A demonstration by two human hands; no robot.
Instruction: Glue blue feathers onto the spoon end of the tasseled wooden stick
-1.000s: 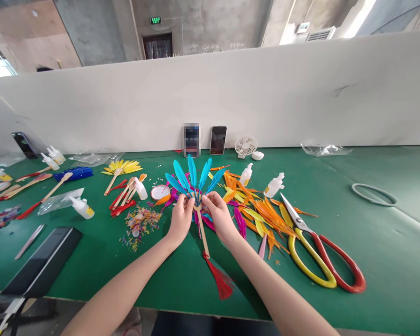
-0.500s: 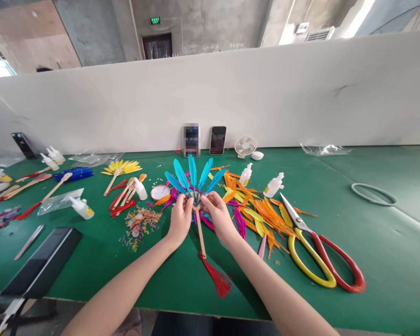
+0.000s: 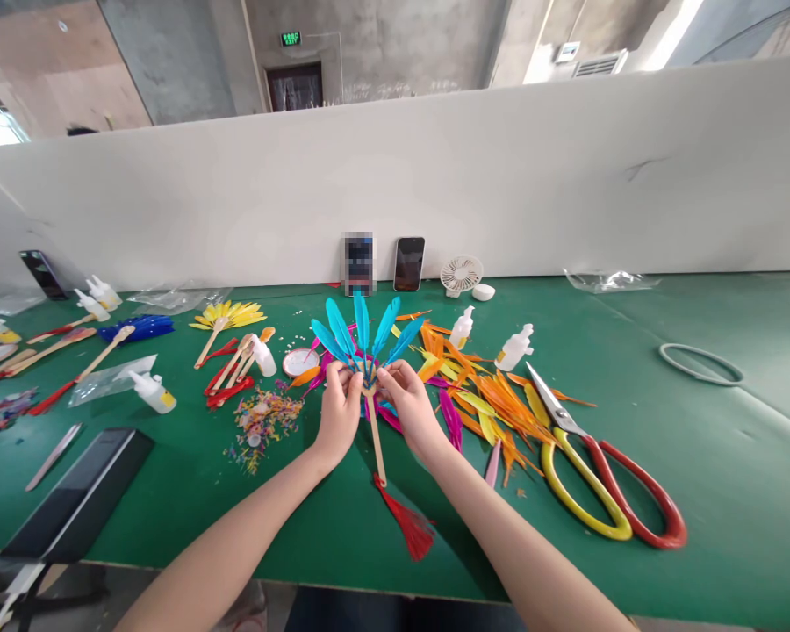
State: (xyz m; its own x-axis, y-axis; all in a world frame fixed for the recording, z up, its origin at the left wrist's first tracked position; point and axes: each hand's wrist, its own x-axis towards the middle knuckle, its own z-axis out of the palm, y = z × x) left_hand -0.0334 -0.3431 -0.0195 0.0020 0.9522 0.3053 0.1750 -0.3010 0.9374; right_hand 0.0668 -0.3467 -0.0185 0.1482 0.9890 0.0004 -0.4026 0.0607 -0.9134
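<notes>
Between my two hands is a feather fan (image 3: pixel 377 434) with a flat wooden handle and several blue feathers (image 3: pixel 362 325) spread upward from its head. My left hand (image 3: pixel 339 404) pinches the fan's head from the left, thumb and fingers closed on it. On the other side my right hand (image 3: pixel 408 399) grips the same head near the feather bases. A red tassel (image 3: pixel 412 524) hangs from the handle's lower end onto the table. My fingertips partly cover the fan's head.
Orange feathers (image 3: pixel 506 404) lie right of my hands, beside large scissors (image 3: pixel 585 456) with red and yellow handles. Glue bottles (image 3: pixel 514 348), a yellow fan (image 3: pixel 227 318), colourful bits (image 3: pixel 263 421) and a black box (image 3: pixel 82 491) are about. Two phones (image 3: pixel 409 263) lean against the white partition (image 3: pixel 395 175).
Almost nothing differs. Both hands stay on the fan's head, and the view has shifted very slightly.
</notes>
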